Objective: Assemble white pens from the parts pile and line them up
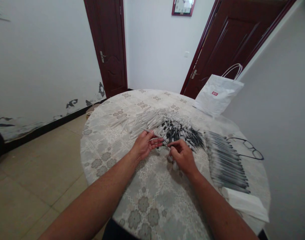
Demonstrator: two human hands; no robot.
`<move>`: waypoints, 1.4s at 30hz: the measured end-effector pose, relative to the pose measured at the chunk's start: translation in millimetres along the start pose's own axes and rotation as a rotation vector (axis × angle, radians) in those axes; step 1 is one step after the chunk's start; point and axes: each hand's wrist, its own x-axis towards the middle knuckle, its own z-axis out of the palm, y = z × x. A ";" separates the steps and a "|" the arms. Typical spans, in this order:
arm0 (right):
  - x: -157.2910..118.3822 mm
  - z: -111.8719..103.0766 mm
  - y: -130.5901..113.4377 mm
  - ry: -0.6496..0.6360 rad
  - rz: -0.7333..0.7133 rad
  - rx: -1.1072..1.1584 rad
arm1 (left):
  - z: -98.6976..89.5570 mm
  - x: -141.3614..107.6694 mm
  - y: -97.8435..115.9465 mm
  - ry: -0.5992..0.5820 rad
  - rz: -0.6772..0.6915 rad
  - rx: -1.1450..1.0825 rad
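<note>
The pen-like stick [155, 134] is between my two hands, above the near side of the heap on the round table, slanting down from upper left toward lower right. My left hand [143, 145] holds its pale part in a narrow grip, thumb along the top and the other fingers spread loosely below, palm partly turned up. My right hand [184, 156] is at its thin dark end, thumb and forefinger drawn close together; I cannot tell whether their tips are closed on it. Just beyond my hands lie the loose white tubes [144, 121], mostly side by side, and to their right a jumble of small white pieces [180, 119] among the thin black sticks [176, 131]. Further right, the dark-tipped sticks [229, 160] lie in a long, neat row, with a pair of glasses [249, 145] just beside it and a folded white packet [246, 203] at its near end. A white paper bag [219, 95] stands tilted at the far right of the table, its handles up. Under everything is the flower-patterned tablecloth [142, 186], pale with grey-brown blossoms.
</note>
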 end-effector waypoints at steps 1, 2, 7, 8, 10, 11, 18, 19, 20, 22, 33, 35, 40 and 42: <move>0.8 -0.6 1.4 0.015 0.024 0.055 | 0.7 -0.8 -0.6 -0.013 -0.005 0.007; 1.6 -0.7 2.5 0.026 0.034 0.088 | 1.3 -1.6 -1.4 -0.025 -0.012 0.015; 2.4 0.1 1.6 0.028 0.021 0.110 | 3.8 -5.0 -5.9 -0.067 -0.055 0.040; 2.2 0.2 0.2 0.014 0.030 0.134 | 4.3 -5.4 -6.6 -0.071 -0.060 0.044; 1.9 0.1 -2.4 -0.005 0.053 0.208 | 5.2 -5.9 -7.5 -0.075 -0.066 0.052; 1.9 0.0 -3.4 -0.006 0.064 0.250 | 5.5 -5.9 -7.7 -0.075 -0.068 0.053; 5.8 -1.8 -1.1 0.047 0.075 0.270 | 4.2 -4.7 -8.3 -0.080 -0.081 0.050; 6.3 -1.8 -0.1 0.044 0.071 0.242 | 4.1 -4.6 -8.5 -0.080 -0.080 0.050; 6.7 -1.8 0.8 0.039 0.064 0.220 | 4.1 -4.7 -8.6 -0.078 -0.078 0.050; 7.4 -1.3 2.3 0.025 0.047 0.203 | 4.3 -5.0 -8.8 -0.071 -0.076 0.051; 9.1 4.7 6.9 0.029 0.128 0.405 | 4.7 -5.8 -9.9 -0.073 -0.067 0.081; 9.0 4.7 6.4 0.017 0.122 0.399 | 5.2 -5.5 -10.3 -0.066 -0.066 0.082; 8.3 4.3 6.2 0.017 0.110 0.370 | 5.3 -4.5 -11.6 -0.066 -0.066 0.100; 7.5 4.0 6.8 0.030 0.096 0.336 | 5.1 -4.4 -12.1 -0.068 -0.056 0.115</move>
